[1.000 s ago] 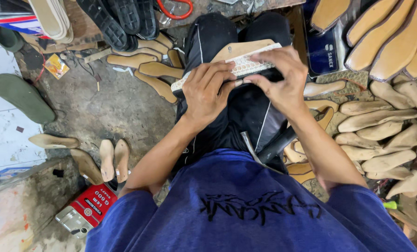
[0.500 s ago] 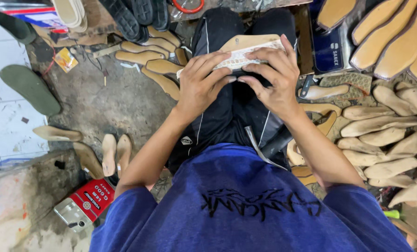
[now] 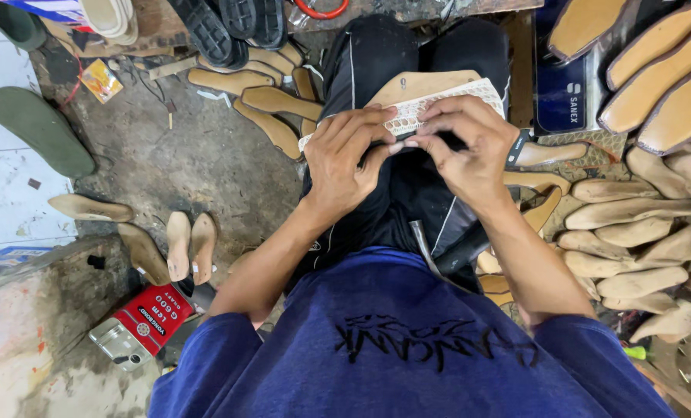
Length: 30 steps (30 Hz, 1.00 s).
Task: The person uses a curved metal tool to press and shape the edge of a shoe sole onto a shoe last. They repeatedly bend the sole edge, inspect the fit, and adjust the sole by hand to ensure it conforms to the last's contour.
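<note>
Fingers (image 3: 376,143) of both hands pinched on white lace strip (image 3: 446,104), wrists bent inward over lap, tan insole (image 3: 431,83) beneath

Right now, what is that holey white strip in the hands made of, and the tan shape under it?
The white strip looks like woven mesh or lace, maybe plastic or fabric: it has rows of small holes and bends. Both the left hand and right hand pinch it. The tan sole shape looks like matte board or leather, flat and stiff; I can't tell which.

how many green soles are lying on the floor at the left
2: one large green sole lies flat on the floor at the left, and a darker green sole sits in the top left corner, cut off by the frame edge.
</note>
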Each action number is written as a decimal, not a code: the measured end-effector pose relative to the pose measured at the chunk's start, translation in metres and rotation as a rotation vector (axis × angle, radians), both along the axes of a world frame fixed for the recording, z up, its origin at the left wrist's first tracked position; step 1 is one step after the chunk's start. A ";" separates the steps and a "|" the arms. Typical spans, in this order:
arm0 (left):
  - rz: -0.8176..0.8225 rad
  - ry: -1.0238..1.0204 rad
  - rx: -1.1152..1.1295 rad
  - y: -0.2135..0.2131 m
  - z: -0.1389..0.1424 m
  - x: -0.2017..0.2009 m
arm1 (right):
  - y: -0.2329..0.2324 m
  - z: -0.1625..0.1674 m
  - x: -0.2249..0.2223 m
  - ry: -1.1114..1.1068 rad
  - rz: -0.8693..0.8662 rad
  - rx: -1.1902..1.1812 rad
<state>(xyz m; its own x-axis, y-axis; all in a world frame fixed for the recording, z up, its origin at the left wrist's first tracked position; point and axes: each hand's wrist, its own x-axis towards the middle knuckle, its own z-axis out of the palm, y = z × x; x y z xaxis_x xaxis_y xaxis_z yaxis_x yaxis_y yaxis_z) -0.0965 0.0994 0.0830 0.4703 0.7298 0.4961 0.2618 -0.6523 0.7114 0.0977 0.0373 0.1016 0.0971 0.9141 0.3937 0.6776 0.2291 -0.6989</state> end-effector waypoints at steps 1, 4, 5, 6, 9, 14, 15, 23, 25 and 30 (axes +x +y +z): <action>0.013 -0.020 -0.036 0.001 0.001 0.002 | 0.002 0.003 -0.001 0.053 -0.018 -0.033; 0.045 0.001 -0.163 0.007 0.009 0.005 | 0.008 0.015 0.000 0.051 -0.039 -0.109; 0.056 0.021 -0.201 0.009 0.012 0.005 | 0.008 0.019 0.001 0.024 -0.039 -0.124; 0.003 0.018 -0.229 0.012 0.015 0.002 | 0.008 0.022 0.002 -0.009 -0.005 -0.120; -0.105 -0.011 -0.278 0.015 0.017 -0.005 | 0.005 0.027 0.005 -0.090 0.050 -0.104; -0.020 0.018 -0.273 0.001 0.010 -0.005 | 0.005 0.021 -0.001 -0.061 0.019 -0.135; -0.036 -0.001 -0.325 0.002 0.009 -0.004 | 0.007 0.020 -0.003 -0.066 0.000 -0.139; -0.078 0.169 0.005 0.010 0.017 -0.008 | -0.001 0.027 0.018 -0.147 0.140 -0.151; -0.042 0.188 -0.012 0.005 0.011 -0.001 | -0.003 0.025 0.022 -0.114 0.144 -0.157; -0.019 0.194 -0.108 0.009 0.002 0.010 | 0.009 0.018 0.025 -0.020 0.083 -0.229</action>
